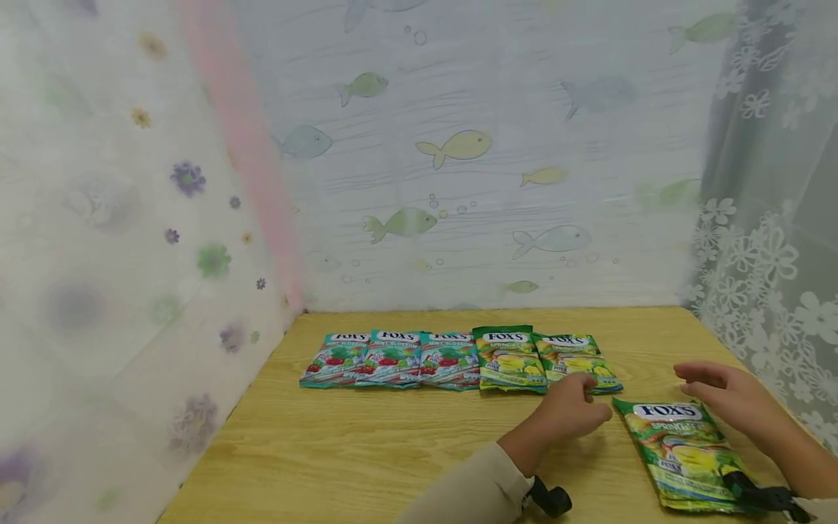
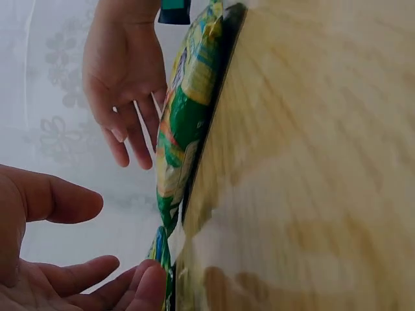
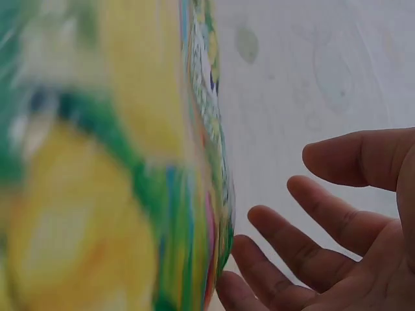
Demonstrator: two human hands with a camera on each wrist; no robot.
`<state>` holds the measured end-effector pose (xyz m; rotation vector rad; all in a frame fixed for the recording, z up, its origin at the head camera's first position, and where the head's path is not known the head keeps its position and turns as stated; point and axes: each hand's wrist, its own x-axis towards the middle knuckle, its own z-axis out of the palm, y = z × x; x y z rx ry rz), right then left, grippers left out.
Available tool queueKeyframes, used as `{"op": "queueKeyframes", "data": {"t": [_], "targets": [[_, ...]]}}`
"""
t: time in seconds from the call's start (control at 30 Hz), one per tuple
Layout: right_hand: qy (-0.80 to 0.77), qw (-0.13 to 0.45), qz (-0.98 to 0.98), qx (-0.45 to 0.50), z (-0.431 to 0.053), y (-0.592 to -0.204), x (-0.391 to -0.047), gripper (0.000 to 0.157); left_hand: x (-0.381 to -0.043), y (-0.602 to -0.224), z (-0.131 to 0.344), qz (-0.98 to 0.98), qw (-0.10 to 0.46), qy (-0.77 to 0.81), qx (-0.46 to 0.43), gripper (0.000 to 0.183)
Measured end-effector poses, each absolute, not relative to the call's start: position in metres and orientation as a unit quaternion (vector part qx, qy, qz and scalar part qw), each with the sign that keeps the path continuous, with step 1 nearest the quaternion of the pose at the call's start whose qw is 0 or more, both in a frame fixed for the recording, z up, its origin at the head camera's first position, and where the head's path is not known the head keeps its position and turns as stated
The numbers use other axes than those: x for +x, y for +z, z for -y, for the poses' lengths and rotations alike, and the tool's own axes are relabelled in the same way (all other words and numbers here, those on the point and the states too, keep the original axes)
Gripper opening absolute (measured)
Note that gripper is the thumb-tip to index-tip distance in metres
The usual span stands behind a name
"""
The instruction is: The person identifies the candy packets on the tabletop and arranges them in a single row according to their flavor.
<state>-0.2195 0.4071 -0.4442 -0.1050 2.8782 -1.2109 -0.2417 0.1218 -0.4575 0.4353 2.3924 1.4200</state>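
In the head view a row of FOX'S candy bags lies flat near the table's back. Its left part is teal Mint Blossom bags (image 1: 391, 362); at its right are two green-and-yellow Spring Tea bags (image 1: 511, 360). My left hand (image 1: 568, 415) is at the front of the rightmost bag (image 1: 569, 349), fingers partly bent and thumb apart; whether they touch it I cannot tell. A further green-and-yellow bag (image 1: 687, 458) lies closer to me, on the right. Beside its upper right edge hovers my right hand (image 1: 736, 404), fingers spread and holding nothing, as the right wrist view shows.
The wooden table (image 1: 366, 451) runs back to a fish-patterned sheet (image 1: 484, 182). A flowered sheet (image 1: 131, 291) hangs along the left side, and a lace curtain (image 1: 766, 247) hangs on the right. Both wrists wear black straps.
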Motion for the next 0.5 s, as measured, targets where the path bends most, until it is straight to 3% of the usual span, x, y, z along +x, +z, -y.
{"op": "queueKeyframes", "data": {"t": [0.2, 0.5], "targets": [[-0.378, 0.023, -0.925, -0.008, -0.425, -0.452, -0.212, 0.063, -0.233, -0.459, -0.128, -0.806, 0.221, 0.533, 0.131, 0.043], [-0.412, 0.12, -0.902, 0.049, -0.445, -0.455, -0.201, 0.072, -0.228, -0.465, -0.138, -0.738, 0.301, 0.597, 0.093, 0.059]]}}
